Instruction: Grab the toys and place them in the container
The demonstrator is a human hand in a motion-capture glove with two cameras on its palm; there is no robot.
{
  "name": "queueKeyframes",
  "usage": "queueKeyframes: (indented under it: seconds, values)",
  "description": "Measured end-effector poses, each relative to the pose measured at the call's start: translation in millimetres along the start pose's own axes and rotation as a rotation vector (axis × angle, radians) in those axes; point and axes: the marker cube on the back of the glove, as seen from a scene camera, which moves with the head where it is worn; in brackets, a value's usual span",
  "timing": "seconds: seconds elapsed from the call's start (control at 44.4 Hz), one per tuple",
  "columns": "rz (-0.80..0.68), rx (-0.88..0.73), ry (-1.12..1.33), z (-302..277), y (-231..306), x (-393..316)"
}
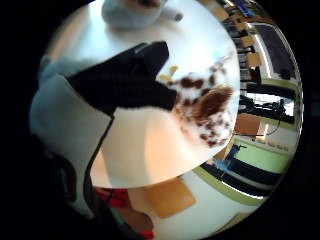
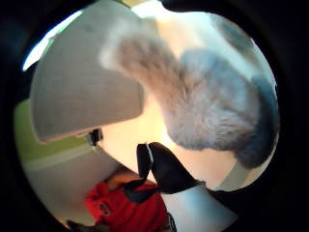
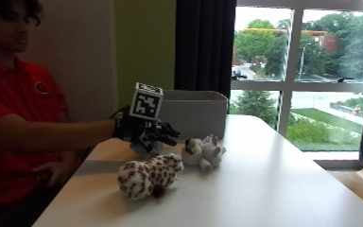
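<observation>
My gloved right hand hovers just above the table in front of the grey container, fingers spread and relaxed, holding nothing. A grey-and-white plush toy lies just beyond the fingertips. It looks like the same toy as the grey fur that fills much of the thumb side view, close to the palm and beside the container wall. A white plush with brown spots lies nearer the table's front edge, and the little finger side view shows it past a black finger. Something grey sits under the hand, mostly hidden.
The white table stretches right toward the window. The person in a red shirt sits at the left end, the bare hand low by the table edge. A dark curtain hangs behind the container.
</observation>
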Motion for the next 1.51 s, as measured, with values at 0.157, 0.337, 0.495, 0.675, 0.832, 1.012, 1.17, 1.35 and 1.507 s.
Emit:
queueKeyframes:
  seconds: [0.157, 0.337, 0.495, 0.675, 0.832, 1.012, 1.17, 1.35, 1.507]
  values:
    - [-0.017, -0.031, 0.016, 23.1, -5.0, -0.1]
    - [-0.03, 0.001, 0.062, 29.4, -1.4, -7.9]
    - [-0.046, 0.006, 0.071, 28.5, -1.4, -12.6]
    - [-0.06, 0.142, 0.031, 30.5, -5.8, -21.7]
    - [-0.078, 0.337, 0.029, 35.1, -10.1, -25.2]
    - [-0.129, 0.451, 0.039, 31.4, -19.8, -24.1]
    - [-0.09, 0.446, -0.062, 23.5, -23.6, -5.5]
    - [-0.058, 0.454, -0.153, -11.8, -18.6, 14.9]
    - [-0.104, 0.539, -0.064, -76.1, -16.9, 7.9]
